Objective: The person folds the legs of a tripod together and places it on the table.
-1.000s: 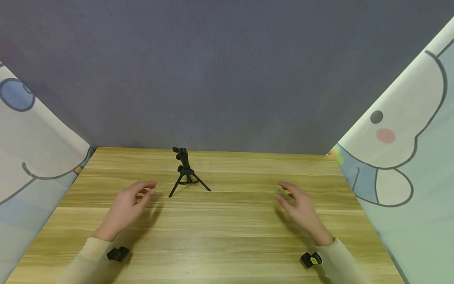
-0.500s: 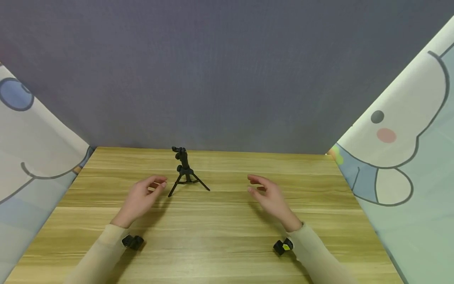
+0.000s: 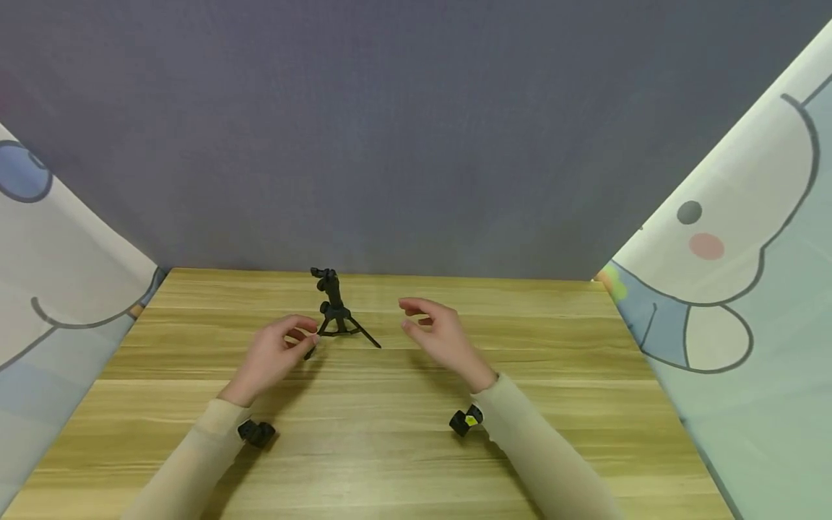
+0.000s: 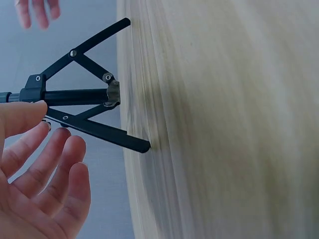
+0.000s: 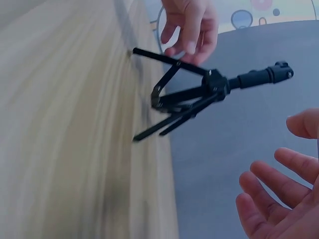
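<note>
A small black tripod (image 3: 336, 303) stands upright with its legs spread on the wooden table, left of centre towards the back. My left hand (image 3: 274, 354) is close at its left, thumb and fingers parted, and overlaps one leg in the head view; whether it touches the tripod I cannot tell. In the left wrist view the tripod (image 4: 75, 97) shows its hinged braces beyond the relaxed fingers (image 4: 75, 186). To the right of the tripod, my right hand (image 3: 442, 336) hovers apart from it with loosely bent fingers and nothing in them. The right wrist view shows the tripod (image 5: 214, 87) between both hands.
The wooden table (image 3: 364, 448) ends at a dark grey partition (image 3: 390, 144) behind the tripod. Cartoon-printed panels (image 3: 728, 289) flank it on both sides. A black wrist camera (image 3: 256, 433) sits on each sleeve.
Both hands have moved inward and away from me, towards the tripod; the right hand has travelled farther leftward. The tripod itself stands where it was.
</note>
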The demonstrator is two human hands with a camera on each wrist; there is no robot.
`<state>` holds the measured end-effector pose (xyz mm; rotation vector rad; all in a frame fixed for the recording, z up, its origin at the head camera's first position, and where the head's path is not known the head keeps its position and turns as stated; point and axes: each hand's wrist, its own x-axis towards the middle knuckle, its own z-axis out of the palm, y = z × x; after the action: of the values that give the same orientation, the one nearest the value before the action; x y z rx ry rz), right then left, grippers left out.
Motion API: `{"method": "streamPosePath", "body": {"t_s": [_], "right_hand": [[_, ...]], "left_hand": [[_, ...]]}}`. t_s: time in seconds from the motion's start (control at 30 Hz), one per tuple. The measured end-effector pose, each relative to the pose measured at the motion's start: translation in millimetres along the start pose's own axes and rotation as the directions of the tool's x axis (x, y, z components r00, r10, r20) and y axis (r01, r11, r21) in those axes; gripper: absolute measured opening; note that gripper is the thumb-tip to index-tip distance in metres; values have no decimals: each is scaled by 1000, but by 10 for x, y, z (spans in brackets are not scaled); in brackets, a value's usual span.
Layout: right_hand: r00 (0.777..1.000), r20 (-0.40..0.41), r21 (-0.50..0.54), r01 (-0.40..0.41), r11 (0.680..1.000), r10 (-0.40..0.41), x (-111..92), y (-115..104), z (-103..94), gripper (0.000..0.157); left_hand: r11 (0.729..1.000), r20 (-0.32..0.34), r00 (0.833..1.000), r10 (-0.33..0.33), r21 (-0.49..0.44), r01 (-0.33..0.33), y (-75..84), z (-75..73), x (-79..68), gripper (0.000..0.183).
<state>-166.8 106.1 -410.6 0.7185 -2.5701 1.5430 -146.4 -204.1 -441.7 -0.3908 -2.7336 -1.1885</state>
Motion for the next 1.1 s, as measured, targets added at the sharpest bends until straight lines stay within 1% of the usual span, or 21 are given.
{"method": "streamPosePath", "body": {"t_s": [0.17,0.37,0.63,0.83,0.9,1.07,1.1], "right_hand": [[1000,17,27,0,1000,0,176,-99,142,34],[999,42,110,4,994,-9,369,-232,286,34],[997,63,213,31,977,-45,599,-444,520,37],[995,69,240,54,969,-73,710,-588,626,41],[995,69,245,47,968,-66,710,-711,607,41],[996,54,282,49,958,-67,740,-759,648,38],[996,49,290,52,956,-69,755,-728,669,37]], "left_hand": [[1000,8,1000,-4,-5,4,8,41,46,21],[1000,7,1000,-11,-3,11,-4,77,90,20],[998,-78,995,57,38,-54,-23,73,110,15],[997,-85,995,54,54,-49,-22,60,110,15],[997,-86,995,50,57,-46,-21,66,114,15],[998,-101,994,44,44,-40,4,104,123,16],[999,-102,994,38,39,-35,12,111,127,16]]}}
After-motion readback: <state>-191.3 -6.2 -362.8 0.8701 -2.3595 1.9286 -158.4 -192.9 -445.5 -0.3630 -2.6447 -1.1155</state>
